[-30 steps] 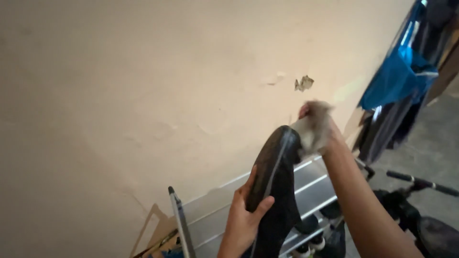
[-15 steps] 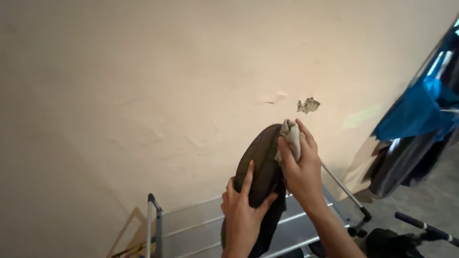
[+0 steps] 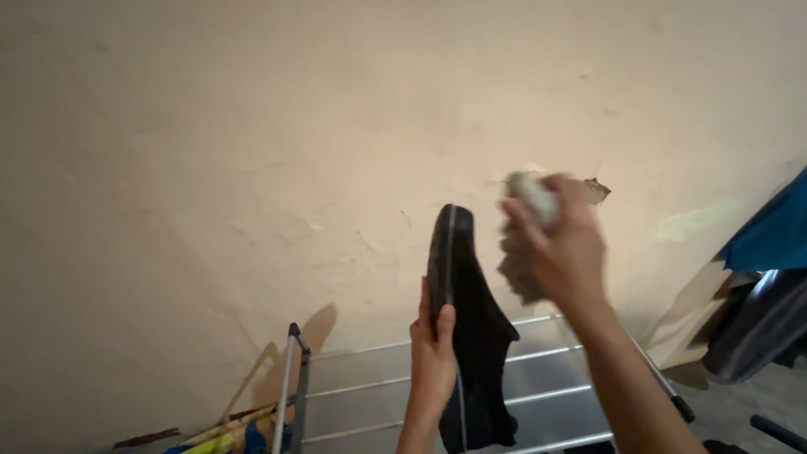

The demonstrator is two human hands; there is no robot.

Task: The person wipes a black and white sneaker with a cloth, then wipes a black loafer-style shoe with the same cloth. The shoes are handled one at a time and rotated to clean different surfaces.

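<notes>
Black shoe (image 3: 466,336) | left hand (image 3: 433,353) clasps it | right hand (image 3: 565,248) clutches blurred grey cloth (image 3: 525,244) | rack (image 3: 471,395) partly hidden

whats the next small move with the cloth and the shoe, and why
Probably bring the right hand with its grey cloth back against the black shoe. The cloth hangs just clear of the shoe's right side, while the left hand holds the shoe upright, toe up, in front of the wall.

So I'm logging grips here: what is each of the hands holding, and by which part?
The left hand grips a dark shoe around its middle, toe pointing up. The right hand clutches a bunched grey cloth, its loose end hanging down.
</notes>
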